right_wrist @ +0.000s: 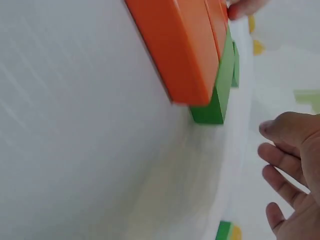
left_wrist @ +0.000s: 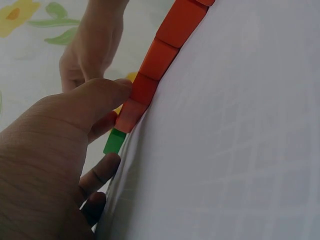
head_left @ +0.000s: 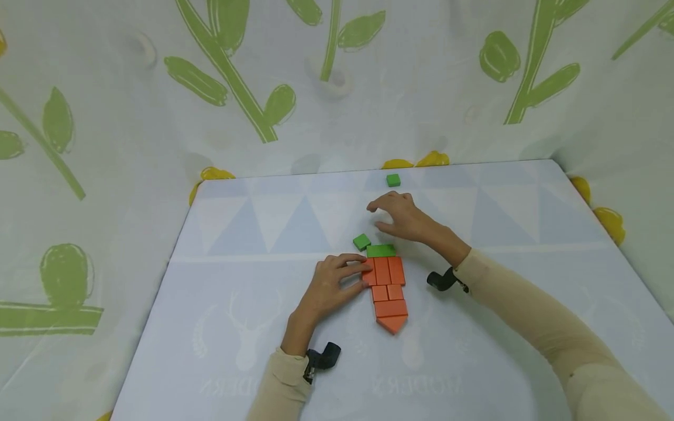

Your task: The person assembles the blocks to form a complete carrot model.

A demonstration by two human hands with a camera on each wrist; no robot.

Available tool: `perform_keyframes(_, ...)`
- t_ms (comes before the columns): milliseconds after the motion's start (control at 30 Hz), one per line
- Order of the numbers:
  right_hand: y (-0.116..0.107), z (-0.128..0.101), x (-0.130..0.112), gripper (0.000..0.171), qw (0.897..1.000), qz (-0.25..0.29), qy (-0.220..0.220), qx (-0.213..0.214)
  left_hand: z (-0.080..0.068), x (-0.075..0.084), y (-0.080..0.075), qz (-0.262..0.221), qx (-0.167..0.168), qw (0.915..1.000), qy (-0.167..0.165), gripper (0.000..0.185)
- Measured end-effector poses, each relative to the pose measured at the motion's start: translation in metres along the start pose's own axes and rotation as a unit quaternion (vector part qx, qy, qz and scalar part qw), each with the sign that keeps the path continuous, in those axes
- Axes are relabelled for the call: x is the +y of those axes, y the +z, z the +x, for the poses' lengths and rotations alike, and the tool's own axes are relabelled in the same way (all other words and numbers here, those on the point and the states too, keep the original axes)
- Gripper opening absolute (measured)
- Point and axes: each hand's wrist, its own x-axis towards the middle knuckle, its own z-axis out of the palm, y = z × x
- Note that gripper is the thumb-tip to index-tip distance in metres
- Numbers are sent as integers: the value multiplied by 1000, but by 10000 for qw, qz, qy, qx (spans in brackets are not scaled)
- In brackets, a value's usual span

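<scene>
My left hand (head_left: 333,286) is at the left side of a row of orange blocks (head_left: 382,271), its thumb and fingertips touching the leftmost one. In the left wrist view, the thumb (left_wrist: 107,97) lies against an orange side. Nearer me, two small orange blocks, an orange bar (head_left: 391,308) and an orange triangular block (head_left: 392,324) continue the flat shape. A green bar (head_left: 381,251) lines its far end, with a small green block (head_left: 361,242) turned askew at the left. My right hand (head_left: 402,216) hovers beyond, fingers loosely bent and apart, holding nothing.
Another small green block (head_left: 393,180) lies near the far edge of the pale patterned table (head_left: 253,280). Leaf-printed white curtains (head_left: 368,117) surround the table at the back and sides. Each wrist carries a black camera (head_left: 442,280).
</scene>
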Motion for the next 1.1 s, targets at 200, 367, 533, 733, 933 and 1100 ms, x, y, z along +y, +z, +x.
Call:
perform_keyframes(200, -11, 11, 25, 37, 9986, 16, 408, 322, 2, 2, -1, -16, -13, 10000, -8, 31)
perform_keyframes(367, -20, 17, 42, 41, 9953, 11, 849, 468, 3, 4, -1, -14, 25, 10000, 61, 31)
perform_keyframes(533, -26, 26, 58, 45, 9906, -6, 1218, 629, 2, 4, 0, 23, 43, 10000, 73, 31)
perform_keyframes(733, -25, 35, 74, 50, 9853, -6, 1620, 546, 0, 6, 2, -23, 63, 10000, 60, 31)
perform_keyframes(933, -19, 38, 84, 44, 9841, -214, 1683, 533, -1, 5, 3, -21, 121, 9998, 123, 31)
perform_keyframes(1100, -18, 41, 83, 38, 9853, -236, 1584, 598, -2, 2, 0, 84, 244, 9995, 195, 31)
